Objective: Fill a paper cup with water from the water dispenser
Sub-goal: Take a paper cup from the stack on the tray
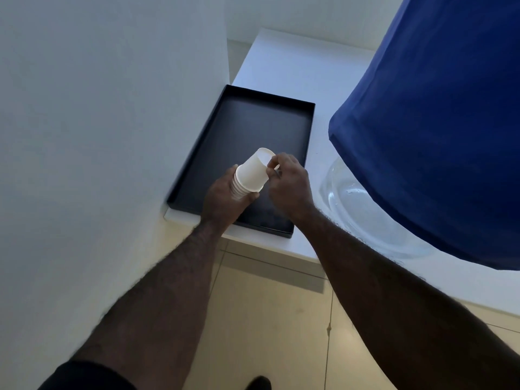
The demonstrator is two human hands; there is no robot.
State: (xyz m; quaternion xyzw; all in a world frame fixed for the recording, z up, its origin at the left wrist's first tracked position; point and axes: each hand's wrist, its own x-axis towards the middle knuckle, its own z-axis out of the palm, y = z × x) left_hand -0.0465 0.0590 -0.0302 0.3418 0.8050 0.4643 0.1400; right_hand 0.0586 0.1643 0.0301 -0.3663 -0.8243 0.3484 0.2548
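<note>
A stack of white paper cups lies tilted in my left hand, bases pointing up and away from me. My right hand pinches the base end of the outermost cup with thumb and fingertips. Both hands hover over a black tray. To the right stands the water dispenser's bottle, covered by a blue cloth, with clear plastic and water showing below the cloth. The dispenser's tap is not in sight.
The black tray sits on a white counter against a white wall on the left. Beige floor tiles lie below the counter's front edge. The blue-covered bottle fills the right side of the view.
</note>
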